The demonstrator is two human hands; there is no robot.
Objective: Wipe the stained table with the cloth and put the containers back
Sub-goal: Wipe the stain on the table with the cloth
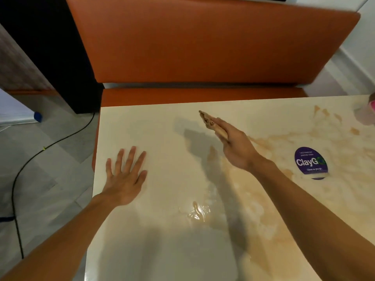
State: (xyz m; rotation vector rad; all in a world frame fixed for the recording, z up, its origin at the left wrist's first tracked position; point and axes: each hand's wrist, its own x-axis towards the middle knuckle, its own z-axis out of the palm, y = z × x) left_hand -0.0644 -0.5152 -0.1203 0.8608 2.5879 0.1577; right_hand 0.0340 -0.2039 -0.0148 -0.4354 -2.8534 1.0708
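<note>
well, the right hand (237,147) grips the folded tan cloth (209,121) at centre frame; best press it flat on the counter (154,122) and sweep through the brown stains (263,140) at right and the puddle (197,212) at lower centre. the left hand (123,179) lies spread, bracing. a blurred container (365,116) crowds the right edge.

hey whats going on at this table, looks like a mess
A person is partway through wiping a stained table. The right hand grips a folded brownish cloth near the far edge, apparently lifted a little off the surface, judging by its shadow. The left hand lies flat on the cleaner left side. Brown stains cover the right half around a purple sticker, and a wet puddle sits near the middle. A blurred pink and white object shows at the right edge.
</note>
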